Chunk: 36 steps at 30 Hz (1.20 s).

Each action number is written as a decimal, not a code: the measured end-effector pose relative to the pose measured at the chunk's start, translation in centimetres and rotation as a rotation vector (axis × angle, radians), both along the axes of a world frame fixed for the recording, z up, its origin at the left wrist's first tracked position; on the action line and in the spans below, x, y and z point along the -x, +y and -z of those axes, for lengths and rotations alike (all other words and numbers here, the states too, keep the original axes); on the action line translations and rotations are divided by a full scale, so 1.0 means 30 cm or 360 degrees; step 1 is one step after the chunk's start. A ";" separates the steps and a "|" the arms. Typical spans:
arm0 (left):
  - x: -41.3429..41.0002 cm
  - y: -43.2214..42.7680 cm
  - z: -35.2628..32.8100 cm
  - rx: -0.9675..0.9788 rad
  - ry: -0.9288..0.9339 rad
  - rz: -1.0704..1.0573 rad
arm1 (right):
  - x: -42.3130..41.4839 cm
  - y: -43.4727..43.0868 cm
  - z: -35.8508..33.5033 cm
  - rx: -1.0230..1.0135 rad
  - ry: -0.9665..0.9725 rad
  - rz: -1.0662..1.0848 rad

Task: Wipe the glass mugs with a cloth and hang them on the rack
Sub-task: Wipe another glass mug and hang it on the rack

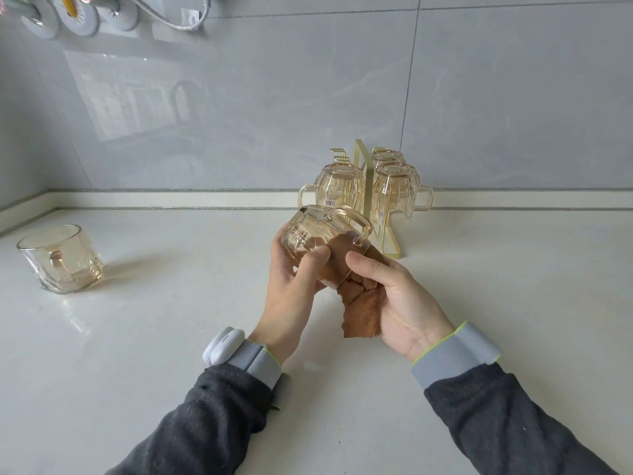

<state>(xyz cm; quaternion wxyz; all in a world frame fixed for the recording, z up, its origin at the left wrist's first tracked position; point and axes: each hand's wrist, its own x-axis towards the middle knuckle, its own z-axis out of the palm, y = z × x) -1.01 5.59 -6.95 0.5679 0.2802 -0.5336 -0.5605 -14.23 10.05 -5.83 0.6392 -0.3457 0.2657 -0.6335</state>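
At the middle of the view the left hand (291, 286) grips a amber glass mug (318, 234), fingers wrapped under its body and thumb pressed on the near side. The mug is held above the counter (171, 337), tipped on its side, handle uppermost, base toward 10 o'clock and mouth toward 4 o'clock. The right hand (400, 296), just at 4 o'clock of the mug, clasps a brown cloth (359, 303): fingers curled round the bunched fabric, thumb laid against the mug's rim. The cloth's upper end shows through the glass at the mouth; whether it lies inside or against the wall I cannot tell. Its loose end hangs down toward 6 o'clock between the two hands. At 1 o'clock of the mug, close behind it, stands a gold wire rack (368, 186) against the grey tiled wall (239, 114), with three hung mugs (339, 186) on it, mouths down. Well off at 9 o'clock a second mug (61, 258) stands upright on the counter, untouched. Both wrists wear grey bands (452, 354) over dark sleeves (205, 423).
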 end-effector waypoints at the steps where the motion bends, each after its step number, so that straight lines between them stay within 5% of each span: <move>1: -0.002 0.001 0.000 -0.0007 0.0004 0.0033 | -0.001 0.001 -0.001 0.0048 0.0002 -0.0035; 15: -0.002 -0.004 0.011 -0.0145 -0.0055 0.0267 | -0.013 0.020 -0.026 0.0332 -0.0137 -0.0280; 27: 0.000 -0.015 0.010 -0.0202 -0.0057 0.0204 | 0.002 0.004 -0.004 0.0224 0.0032 -0.0193; 36: -0.002 -0.027 0.007 -0.0176 0.0031 -0.0101 | 0.018 -0.015 0.015 -0.0140 0.0136 0.0131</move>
